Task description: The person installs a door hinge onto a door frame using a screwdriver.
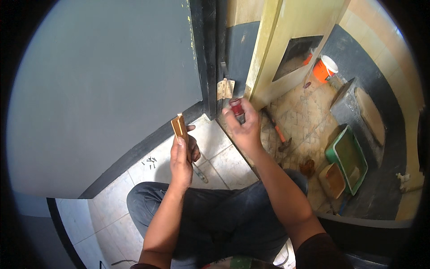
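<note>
Brass-coloured plate [178, 126], left of jamb hinge [222, 90]: likely stiff, light; grip long edges. Your left fingers [180, 148] pinch it; right fingers [230, 118] curl round red tool [236, 106].

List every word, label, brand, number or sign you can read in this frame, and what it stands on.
None can be read.
Orange bucket: dark marking, too small to read.
Gold-coloured piece in the left hand: no legible text.
Red object in the right hand: blurred, nothing readable.
</note>
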`<state>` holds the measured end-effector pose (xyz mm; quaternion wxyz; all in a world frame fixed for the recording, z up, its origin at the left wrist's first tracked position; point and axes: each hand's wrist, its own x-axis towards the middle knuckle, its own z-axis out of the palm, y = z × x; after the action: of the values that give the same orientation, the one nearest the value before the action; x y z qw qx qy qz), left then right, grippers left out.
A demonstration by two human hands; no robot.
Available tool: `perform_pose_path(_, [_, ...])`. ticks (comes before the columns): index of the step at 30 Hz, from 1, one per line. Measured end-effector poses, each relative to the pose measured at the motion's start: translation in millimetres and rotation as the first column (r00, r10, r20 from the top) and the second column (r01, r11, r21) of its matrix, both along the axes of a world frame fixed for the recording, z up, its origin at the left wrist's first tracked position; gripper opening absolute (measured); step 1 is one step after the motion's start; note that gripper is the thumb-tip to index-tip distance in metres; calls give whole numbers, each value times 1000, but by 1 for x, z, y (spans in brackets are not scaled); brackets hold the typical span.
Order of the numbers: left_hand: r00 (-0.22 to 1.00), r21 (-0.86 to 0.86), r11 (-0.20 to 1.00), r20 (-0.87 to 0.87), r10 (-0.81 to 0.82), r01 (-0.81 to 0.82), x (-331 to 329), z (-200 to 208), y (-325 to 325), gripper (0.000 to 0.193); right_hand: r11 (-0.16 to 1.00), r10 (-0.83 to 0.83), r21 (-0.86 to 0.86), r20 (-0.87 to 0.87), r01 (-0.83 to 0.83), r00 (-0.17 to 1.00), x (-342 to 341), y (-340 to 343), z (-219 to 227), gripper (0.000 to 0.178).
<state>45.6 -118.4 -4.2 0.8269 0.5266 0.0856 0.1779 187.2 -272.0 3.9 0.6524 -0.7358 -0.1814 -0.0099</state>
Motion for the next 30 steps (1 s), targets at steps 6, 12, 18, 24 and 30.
perform_pose_path(6, [992, -5, 999, -122, 32, -33, 7, 1, 10, 50, 993, -88, -60, 170, 100, 982, 93, -1, -79, 35])
perform_pose_path(12, [981, -47, 998, -193, 24, -34, 10, 3, 11, 48, 1000, -16, -3, 127, 16, 992, 108, 13, -92, 26])
perform_pose_path(18, [977, -16, 1000, -213, 5, -9, 11, 1, 14, 50, 989, 46, 136, 67, -55, 997, 79, 28, -106, 38])
perform_pose_path(24, [970, 24, 1000, -244, 5, 1, 11, -1, 14, 53, 995, 96, -36, 127, -93, 987, 57, 51, -107, 69])
perform_pose_path(30, [974, -17, 1000, -226, 15, -19, 12, 3, 9, 47, 991, 131, -36, 231, -126, 964, 76, 44, -112, 62])
